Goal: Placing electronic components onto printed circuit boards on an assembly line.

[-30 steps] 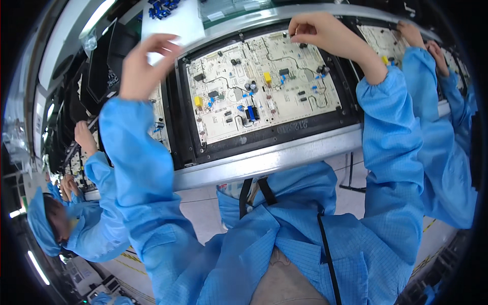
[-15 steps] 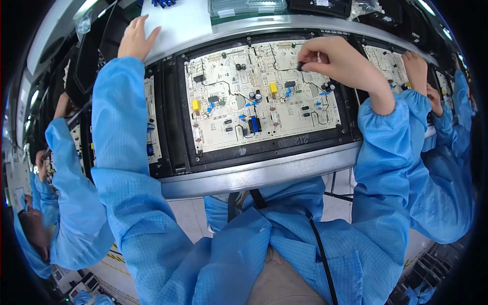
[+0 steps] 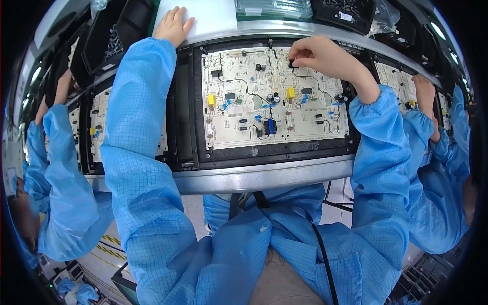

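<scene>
Beyond the metal rail (image 3: pixel 264 180), the left hand (image 3: pixel 174 27) lies released on the white sheet (image 3: pixel 216 14); the nearer right hand (image 3: pixel 321 56) pinches a black component (image 3: pixel 292 64) at its left, near the circuit board (image 3: pixel 284 114) upper edge, long axis hidden.

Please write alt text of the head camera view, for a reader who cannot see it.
A person's right hand pinches a small black part over a pale circuit board in a black frame. The left hand is spread on or just above a white surface beyond; co-workers in blue are at both sides.
</scene>
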Tool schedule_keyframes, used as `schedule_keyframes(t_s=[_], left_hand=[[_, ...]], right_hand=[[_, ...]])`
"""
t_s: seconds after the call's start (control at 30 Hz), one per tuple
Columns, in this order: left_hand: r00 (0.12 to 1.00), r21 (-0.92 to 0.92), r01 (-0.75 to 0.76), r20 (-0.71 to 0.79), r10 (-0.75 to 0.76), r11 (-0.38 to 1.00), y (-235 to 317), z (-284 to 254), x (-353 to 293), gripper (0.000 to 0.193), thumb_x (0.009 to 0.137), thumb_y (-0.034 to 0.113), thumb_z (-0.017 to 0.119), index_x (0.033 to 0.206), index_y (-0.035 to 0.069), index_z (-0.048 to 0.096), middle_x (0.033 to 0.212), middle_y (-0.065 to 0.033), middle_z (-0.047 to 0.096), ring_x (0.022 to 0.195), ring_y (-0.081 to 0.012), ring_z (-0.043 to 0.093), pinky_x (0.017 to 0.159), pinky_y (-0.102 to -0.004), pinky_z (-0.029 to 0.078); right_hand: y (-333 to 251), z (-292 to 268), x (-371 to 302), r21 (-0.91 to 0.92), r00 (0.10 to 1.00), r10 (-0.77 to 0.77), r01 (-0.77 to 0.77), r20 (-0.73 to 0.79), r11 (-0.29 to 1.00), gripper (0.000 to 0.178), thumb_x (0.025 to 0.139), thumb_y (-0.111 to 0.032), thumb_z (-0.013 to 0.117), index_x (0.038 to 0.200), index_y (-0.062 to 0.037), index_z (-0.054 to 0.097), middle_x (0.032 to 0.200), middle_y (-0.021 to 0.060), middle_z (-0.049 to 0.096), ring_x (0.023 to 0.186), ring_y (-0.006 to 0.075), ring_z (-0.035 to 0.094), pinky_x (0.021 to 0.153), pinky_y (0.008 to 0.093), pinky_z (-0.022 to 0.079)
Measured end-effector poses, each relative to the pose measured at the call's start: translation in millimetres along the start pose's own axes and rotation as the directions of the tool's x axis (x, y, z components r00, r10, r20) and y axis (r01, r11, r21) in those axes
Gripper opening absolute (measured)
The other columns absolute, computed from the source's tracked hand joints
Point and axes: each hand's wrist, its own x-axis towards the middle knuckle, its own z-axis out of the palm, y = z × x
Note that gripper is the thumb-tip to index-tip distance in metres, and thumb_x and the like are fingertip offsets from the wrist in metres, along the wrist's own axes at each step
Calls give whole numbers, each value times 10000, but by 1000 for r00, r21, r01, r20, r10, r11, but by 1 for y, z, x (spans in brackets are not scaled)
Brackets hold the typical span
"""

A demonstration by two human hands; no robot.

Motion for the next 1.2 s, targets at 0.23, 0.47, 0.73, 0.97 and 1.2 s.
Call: schedule_keyframes(t_s=[0.23, 0.47, 0.73, 0.97, 1.2], left_hand=[[999, -8, 45, 10, -45, 999, 5, 4, 1, 572, 970, 486, 332, 1417, 130, 355, 1487, -138, 312, 1385, -292, 268, 1143, -382, 203], [992, 16, 96, 80, -97, 995, 11, -2, -3, 592, 968, 506, 320, 1429, 134, 335, 1507, -118, 280, 1403, -273, 237, 1147, -373, 196], [857, 40, -176, -485, 173, 984, -22, -92, -2, 198, 885, 254, 588, 959, 78, 641, 928, -120, 621, 924, -327, 585, 823, -418, 465], [317, -608, 25, -748, -583, 794, -103, -79, 6, 256, 880, 171, 494, 869, -31, 651, 823, -190, 639, 799, -319, 614, 766, -410, 472], [828, -674, 299, -168, -535, 675, -206, -32, -12, 321, 897, 253, 538, 988, -15, 687, 902, -115, 696, 850, -175, 648, 764, -309, 491]], right_hand=[[0, 6, 4, -8, 999, 44, -44, 23, 999, 146, 827, -72, 645, 939, 20, 656, 785, 94, 659, 711, 146, 614, 660, 269, 501], [-2, 8, 6, -11, 999, 40, -40, -9, 999, 139, 829, -52, 647, 945, 24, 660, 772, 83, 657, 704, 123, 603, 660, 257, 495], [-2, 12, 2, 41, 999, 34, -32, -29, 999, 130, 828, -51, 639, 928, 30, 659, 785, 101, 662, 710, 153, 621, 668, 273, 506], [-9, 15, 0, -100, 996, -75, 69, -55, 993, 138, 786, -30, 667, 899, 38, 626, 745, 117, 627, 653, 182, 597, 636, 284, 492], [-17, 12, 6, -177, 989, -121, 104, -86, 979, 149, 759, -43, 685, 863, 32, 609, 730, 128, 616, 678, 219, 609, 626, 320, 487]])
